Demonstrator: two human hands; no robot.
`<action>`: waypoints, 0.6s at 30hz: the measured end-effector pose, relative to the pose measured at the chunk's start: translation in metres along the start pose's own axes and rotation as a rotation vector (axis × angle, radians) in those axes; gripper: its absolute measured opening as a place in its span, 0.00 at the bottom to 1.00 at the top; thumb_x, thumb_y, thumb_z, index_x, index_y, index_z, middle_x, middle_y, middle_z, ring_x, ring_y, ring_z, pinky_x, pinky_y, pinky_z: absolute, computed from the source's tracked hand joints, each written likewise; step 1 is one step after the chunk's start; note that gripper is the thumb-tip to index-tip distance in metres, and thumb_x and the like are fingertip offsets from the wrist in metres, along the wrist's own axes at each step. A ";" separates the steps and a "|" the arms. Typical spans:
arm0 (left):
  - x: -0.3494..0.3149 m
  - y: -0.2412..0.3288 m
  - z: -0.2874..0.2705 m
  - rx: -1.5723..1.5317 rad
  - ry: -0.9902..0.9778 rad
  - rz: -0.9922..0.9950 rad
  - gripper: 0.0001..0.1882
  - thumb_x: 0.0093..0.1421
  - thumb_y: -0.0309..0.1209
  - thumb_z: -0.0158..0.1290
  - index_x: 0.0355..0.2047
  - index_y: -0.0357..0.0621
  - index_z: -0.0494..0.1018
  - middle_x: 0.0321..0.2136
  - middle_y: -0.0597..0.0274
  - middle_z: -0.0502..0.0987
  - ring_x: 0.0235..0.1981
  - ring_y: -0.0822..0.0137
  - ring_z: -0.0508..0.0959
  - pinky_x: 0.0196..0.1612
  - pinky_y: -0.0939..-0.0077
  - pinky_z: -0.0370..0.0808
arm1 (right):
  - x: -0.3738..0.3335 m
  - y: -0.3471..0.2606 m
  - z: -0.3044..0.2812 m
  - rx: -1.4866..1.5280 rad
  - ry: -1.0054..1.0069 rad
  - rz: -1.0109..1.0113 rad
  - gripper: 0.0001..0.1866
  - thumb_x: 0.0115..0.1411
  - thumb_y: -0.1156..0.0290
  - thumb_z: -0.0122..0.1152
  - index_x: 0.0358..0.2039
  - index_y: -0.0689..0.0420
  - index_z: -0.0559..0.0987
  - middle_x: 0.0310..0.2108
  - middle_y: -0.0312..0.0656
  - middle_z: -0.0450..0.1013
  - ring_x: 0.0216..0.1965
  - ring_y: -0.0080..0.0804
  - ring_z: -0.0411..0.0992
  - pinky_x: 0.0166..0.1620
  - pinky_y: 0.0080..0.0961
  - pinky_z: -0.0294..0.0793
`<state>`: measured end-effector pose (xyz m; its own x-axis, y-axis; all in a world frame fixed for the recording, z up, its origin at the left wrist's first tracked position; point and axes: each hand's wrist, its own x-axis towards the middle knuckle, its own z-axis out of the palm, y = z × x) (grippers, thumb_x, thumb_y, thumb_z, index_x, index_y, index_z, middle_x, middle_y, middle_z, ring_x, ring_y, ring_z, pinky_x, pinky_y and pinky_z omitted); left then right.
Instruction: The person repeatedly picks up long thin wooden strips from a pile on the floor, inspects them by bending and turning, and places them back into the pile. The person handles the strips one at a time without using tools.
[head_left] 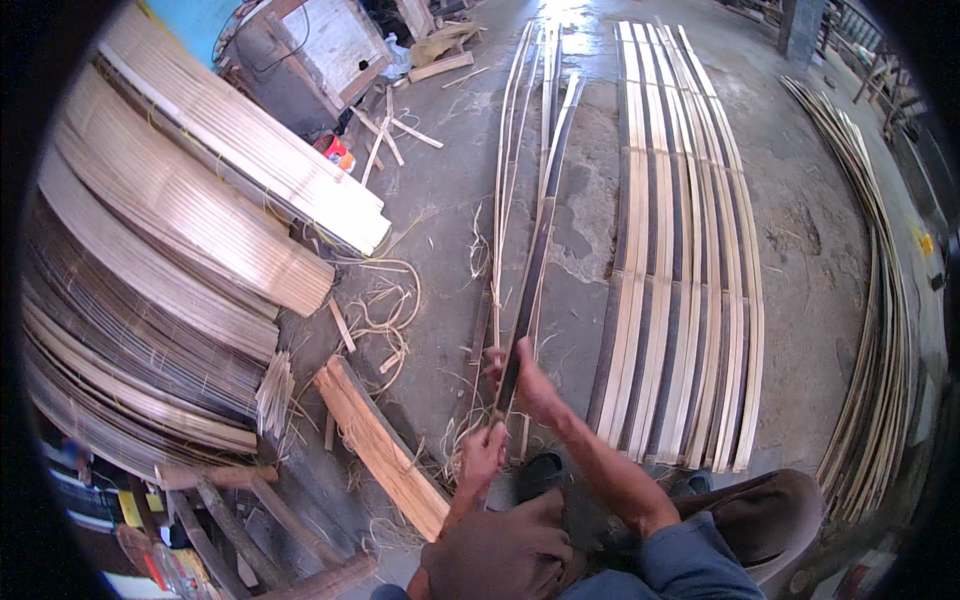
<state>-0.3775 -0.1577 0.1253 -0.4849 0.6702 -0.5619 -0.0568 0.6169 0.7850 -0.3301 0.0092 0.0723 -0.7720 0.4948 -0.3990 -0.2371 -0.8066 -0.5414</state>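
A long bamboo strip [537, 245], dark on its outer side, runs from my hands away toward the far end of the floor. My left hand [482, 455] is closed around its near end, low in front of my knees. A little farther along, my right hand [530, 388] wraps the same strip, thumb on the near side and fingertips showing past its left edge. Under and beside it lie other thin pale bamboo strips [499, 200]. Whether a small tool sits in either hand cannot be made out.
To the right lies a row of bamboo strips [690, 260], pale and dark alternating. A bundle of thin strips [870, 260] curves beyond. Stacked slatted panels [200, 190] fill the left. Nearer are a wooden plank [380, 445], a wooden stool [250, 520] and loose shavings [395, 310].
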 end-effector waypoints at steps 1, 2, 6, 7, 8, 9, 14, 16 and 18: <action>-0.012 -0.007 -0.001 0.001 0.002 -0.036 0.24 0.63 0.52 0.48 0.26 0.42 0.70 0.14 0.68 0.67 0.13 0.78 0.66 0.16 0.81 0.61 | 0.002 -0.018 -0.005 0.022 0.004 -0.025 0.50 0.56 0.25 0.25 0.58 0.58 0.65 0.38 0.45 0.70 0.40 0.34 0.68 0.48 0.35 0.68; -0.020 -0.018 0.001 -0.001 -0.011 -0.070 0.24 0.62 0.53 0.49 0.26 0.42 0.70 0.14 0.68 0.67 0.13 0.78 0.65 0.16 0.81 0.61 | 0.009 -0.046 -0.019 0.017 0.006 -0.054 0.52 0.54 0.24 0.23 0.62 0.57 0.60 0.42 0.46 0.69 0.45 0.36 0.66 0.52 0.38 0.65; -0.060 -0.069 0.009 0.035 -0.091 -0.055 0.25 0.63 0.54 0.46 0.27 0.41 0.71 0.15 0.67 0.68 0.16 0.73 0.69 0.21 0.76 0.65 | 0.029 -0.155 -0.043 -0.032 0.210 -0.245 0.51 0.55 0.25 0.26 0.65 0.57 0.52 0.50 0.54 0.66 0.53 0.43 0.65 0.56 0.45 0.63; -0.065 -0.082 0.013 0.062 -0.061 -0.016 0.26 0.63 0.54 0.46 0.27 0.41 0.71 0.15 0.66 0.69 0.18 0.72 0.70 0.23 0.75 0.67 | 0.039 -0.169 -0.053 -0.089 0.272 -0.279 0.49 0.58 0.28 0.32 0.64 0.59 0.54 0.54 0.58 0.65 0.51 0.45 0.68 0.53 0.45 0.67; -0.071 -0.094 0.016 0.089 -0.027 0.023 0.26 0.64 0.54 0.45 0.28 0.40 0.71 0.16 0.65 0.69 0.19 0.70 0.71 0.24 0.73 0.68 | 0.053 -0.180 -0.061 -0.064 0.276 -0.265 0.45 0.59 0.31 0.36 0.62 0.59 0.56 0.49 0.56 0.67 0.46 0.42 0.70 0.47 0.41 0.70; -0.074 -0.105 0.021 0.110 -0.012 0.039 0.26 0.64 0.54 0.45 0.28 0.40 0.71 0.16 0.64 0.70 0.19 0.70 0.71 0.25 0.73 0.68 | 0.066 -0.189 -0.073 -0.041 0.287 -0.252 0.42 0.60 0.34 0.39 0.60 0.58 0.59 0.45 0.54 0.68 0.40 0.39 0.72 0.41 0.36 0.74; -0.084 -0.119 0.011 0.204 0.032 0.043 0.27 0.64 0.54 0.44 0.27 0.39 0.71 0.17 0.60 0.71 0.20 0.67 0.73 0.26 0.71 0.69 | 0.068 -0.165 -0.035 -0.093 0.395 -0.299 0.21 0.65 0.48 0.47 0.39 0.55 0.67 0.15 0.28 0.53 0.13 0.18 0.53 0.17 0.21 0.58; -0.066 -0.109 0.006 0.247 0.079 0.161 0.27 0.64 0.54 0.44 0.27 0.39 0.71 0.17 0.59 0.72 0.21 0.66 0.74 0.26 0.71 0.69 | 0.064 -0.155 -0.022 -0.114 0.383 -0.345 0.18 0.66 0.51 0.47 0.36 0.54 0.67 0.13 0.27 0.50 0.12 0.17 0.50 0.16 0.21 0.54; -0.034 -0.076 0.010 0.300 0.179 0.379 0.28 0.64 0.54 0.43 0.26 0.38 0.71 0.17 0.57 0.73 0.21 0.65 0.75 0.27 0.70 0.70 | 0.055 -0.156 -0.015 -0.101 0.330 -0.377 0.17 0.66 0.52 0.48 0.35 0.54 0.68 0.14 0.29 0.55 0.13 0.18 0.54 0.16 0.20 0.56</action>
<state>-0.3479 -0.2234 0.0825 -0.5661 0.8048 -0.1784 0.3922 0.4533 0.8004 -0.3271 0.1666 0.1238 -0.4122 0.8343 -0.3660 -0.3921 -0.5251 -0.7554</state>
